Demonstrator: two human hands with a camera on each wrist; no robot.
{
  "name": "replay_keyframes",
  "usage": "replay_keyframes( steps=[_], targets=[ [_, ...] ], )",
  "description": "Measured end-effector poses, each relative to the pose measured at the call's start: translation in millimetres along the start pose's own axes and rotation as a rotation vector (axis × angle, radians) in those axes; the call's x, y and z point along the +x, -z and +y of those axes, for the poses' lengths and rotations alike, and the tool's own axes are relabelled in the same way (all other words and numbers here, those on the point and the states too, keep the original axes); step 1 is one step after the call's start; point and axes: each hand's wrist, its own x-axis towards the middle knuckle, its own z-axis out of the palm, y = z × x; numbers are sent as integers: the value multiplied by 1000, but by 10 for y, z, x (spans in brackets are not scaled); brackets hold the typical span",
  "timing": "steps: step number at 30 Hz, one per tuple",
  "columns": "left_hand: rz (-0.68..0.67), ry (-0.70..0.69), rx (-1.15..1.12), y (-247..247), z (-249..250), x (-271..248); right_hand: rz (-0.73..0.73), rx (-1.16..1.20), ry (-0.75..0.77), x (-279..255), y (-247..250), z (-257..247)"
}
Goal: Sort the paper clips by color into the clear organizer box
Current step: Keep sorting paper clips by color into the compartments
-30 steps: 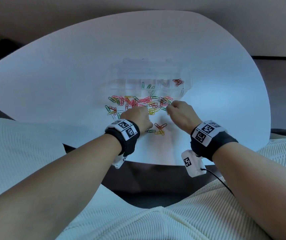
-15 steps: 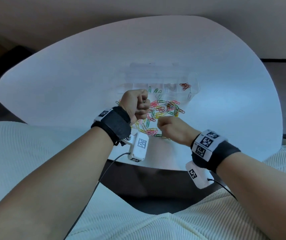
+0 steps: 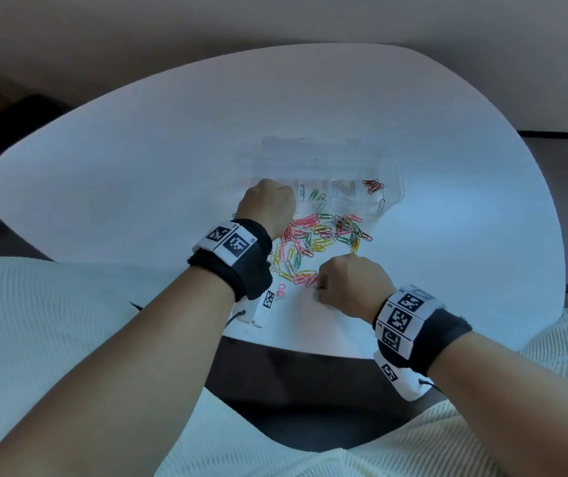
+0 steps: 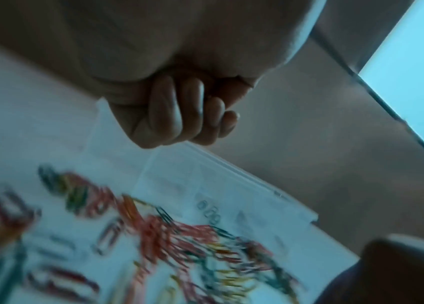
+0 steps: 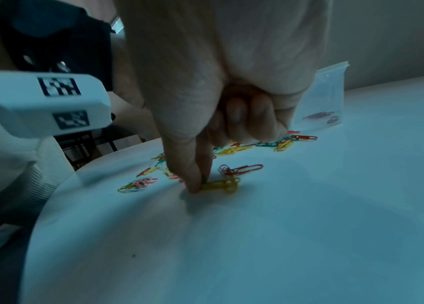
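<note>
A heap of mixed-colour paper clips (image 3: 320, 235) lies on the white table, just in front of the clear organizer box (image 3: 392, 173). Inside the box, green clips (image 3: 314, 194) sit in a middle compartment and red clips (image 3: 374, 185) in the right one. My left hand (image 3: 269, 204) hovers as a closed fist over the box's left end. Its fingers (image 4: 193, 115) are curled tight, and whatever is inside is hidden. My right hand (image 3: 318, 287) is at the heap's near edge. Thumb and forefinger pinch a green clip (image 5: 204, 178) on the table beside yellow clips (image 5: 222, 185).
The rounded white table (image 3: 138, 173) has its near edge close to my wrists, with a dark gap and my lap in a white ribbed garment (image 3: 34, 304) below. A red clip (image 5: 241, 169) lies just past the yellow ones. A few pink clips (image 3: 281, 290) lie apart near my left wrist.
My left fist has lifted off the heap and moved forward over the box's left end. My right hand has pulled back to the heap's near edge and pinched a green clip.
</note>
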Motion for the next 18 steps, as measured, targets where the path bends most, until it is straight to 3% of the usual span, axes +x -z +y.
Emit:
replay_keyframes(
  steps=[2,5,9,12,18],
  targets=[
    [1,33,-63,20,14,79,-14,191,-55,21,81,11],
    [-70,58,-151,73,44,132,-50,772,-159,107,344,46],
    [-182,200,-560,156,122,63,-1,1381,-223,245,708,77],
    [-197,235,-719,177,170,49,26,1556,-237,394,874,61],
    [-176,193,-704,163,202,57,187,1550,-382,667,982,-123]
  ],
)
